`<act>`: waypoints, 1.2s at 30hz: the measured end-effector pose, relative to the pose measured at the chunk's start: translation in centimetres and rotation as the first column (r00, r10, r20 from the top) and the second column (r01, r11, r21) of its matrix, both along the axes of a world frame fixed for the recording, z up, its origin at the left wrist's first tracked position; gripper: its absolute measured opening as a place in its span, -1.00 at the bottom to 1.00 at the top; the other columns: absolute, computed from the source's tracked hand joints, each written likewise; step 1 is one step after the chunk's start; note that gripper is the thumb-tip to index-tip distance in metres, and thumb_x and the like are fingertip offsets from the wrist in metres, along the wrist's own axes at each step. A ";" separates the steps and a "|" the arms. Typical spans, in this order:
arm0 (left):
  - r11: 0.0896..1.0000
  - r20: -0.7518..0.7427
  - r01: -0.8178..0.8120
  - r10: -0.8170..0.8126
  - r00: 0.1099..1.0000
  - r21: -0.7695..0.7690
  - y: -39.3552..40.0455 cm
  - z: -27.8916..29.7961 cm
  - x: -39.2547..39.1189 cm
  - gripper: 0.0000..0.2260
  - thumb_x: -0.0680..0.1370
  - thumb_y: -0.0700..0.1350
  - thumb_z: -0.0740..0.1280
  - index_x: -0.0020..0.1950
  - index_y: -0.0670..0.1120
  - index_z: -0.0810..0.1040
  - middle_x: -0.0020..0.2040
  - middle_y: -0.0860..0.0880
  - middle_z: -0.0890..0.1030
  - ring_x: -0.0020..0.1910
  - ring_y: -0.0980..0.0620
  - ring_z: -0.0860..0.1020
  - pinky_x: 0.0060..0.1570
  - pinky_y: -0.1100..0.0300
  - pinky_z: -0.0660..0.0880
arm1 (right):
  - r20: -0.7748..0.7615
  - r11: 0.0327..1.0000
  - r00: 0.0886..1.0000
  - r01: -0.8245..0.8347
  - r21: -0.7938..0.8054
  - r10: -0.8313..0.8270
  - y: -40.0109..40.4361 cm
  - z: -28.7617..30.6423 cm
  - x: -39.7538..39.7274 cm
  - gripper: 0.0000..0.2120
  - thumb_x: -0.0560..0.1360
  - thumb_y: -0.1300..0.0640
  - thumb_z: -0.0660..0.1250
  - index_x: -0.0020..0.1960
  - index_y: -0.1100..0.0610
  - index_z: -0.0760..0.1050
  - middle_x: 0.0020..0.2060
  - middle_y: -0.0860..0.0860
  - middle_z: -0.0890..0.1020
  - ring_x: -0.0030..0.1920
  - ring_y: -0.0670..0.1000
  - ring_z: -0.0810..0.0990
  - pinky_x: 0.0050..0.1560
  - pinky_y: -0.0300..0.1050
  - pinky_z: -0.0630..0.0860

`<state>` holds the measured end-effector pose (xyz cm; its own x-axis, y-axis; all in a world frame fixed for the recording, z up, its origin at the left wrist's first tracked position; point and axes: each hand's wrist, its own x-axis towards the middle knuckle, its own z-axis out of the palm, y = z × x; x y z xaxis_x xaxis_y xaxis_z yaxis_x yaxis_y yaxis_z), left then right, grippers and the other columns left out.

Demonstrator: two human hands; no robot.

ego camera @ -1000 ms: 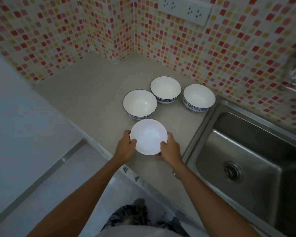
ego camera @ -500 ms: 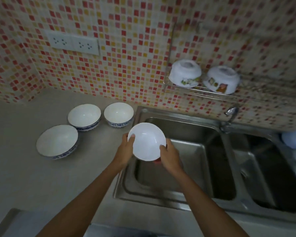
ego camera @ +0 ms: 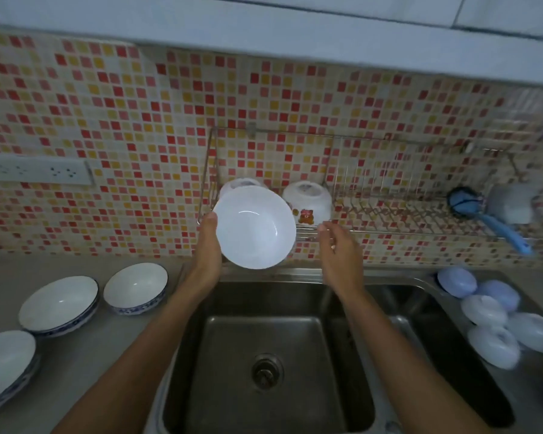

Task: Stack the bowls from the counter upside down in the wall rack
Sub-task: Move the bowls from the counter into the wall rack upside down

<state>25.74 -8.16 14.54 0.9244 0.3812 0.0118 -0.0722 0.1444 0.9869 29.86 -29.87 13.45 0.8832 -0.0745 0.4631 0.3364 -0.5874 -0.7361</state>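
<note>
My left hand (ego camera: 208, 245) holds a plain white bowl (ego camera: 255, 227) by its left rim, tilted with its inside facing me, right in front of the wire wall rack (ego camera: 389, 214). My right hand (ego camera: 339, 252) hovers just right of the bowl with fingers apart, holding nothing. Two bowls rest upside down in the rack: one (ego camera: 243, 183) mostly hidden behind the held bowl, another (ego camera: 308, 198) with a bear picture. Three blue-rimmed bowls sit upright on the counter at left: (ego camera: 136, 288), (ego camera: 58, 305), (ego camera: 5, 364).
A double steel sink (ego camera: 264, 355) lies below the rack. Several pale upside-down bowls (ego camera: 489, 317) pile up at the right sink's edge. A blue brush (ego camera: 483, 214) and a grey cup (ego camera: 511, 203) occupy the rack's right end. A wall socket (ego camera: 41, 172) is at left.
The white bowl has been lifted from over the sink up to the rack. My right hand has let go of it; only my left hand holds it now.
</note>
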 end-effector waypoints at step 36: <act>-0.031 0.007 -0.022 -0.425 0.905 0.999 -6.7 1.5 18.9 -0.17 0.34 0.02 0.53 0.50 0.02 0.19 0.50 0.00 0.27 0.46 -0.09 0.22 0.43 -0.02 0.22 | 0.122 0.731 0.955 0.285 -0.620 -0.269 -3.0 -2.0 8.7 -0.40 0.60 -0.13 -0.01 0.43 0.28 0.33 0.40 0.22 0.40 0.45 0.17 0.32 0.47 0.07 -0.05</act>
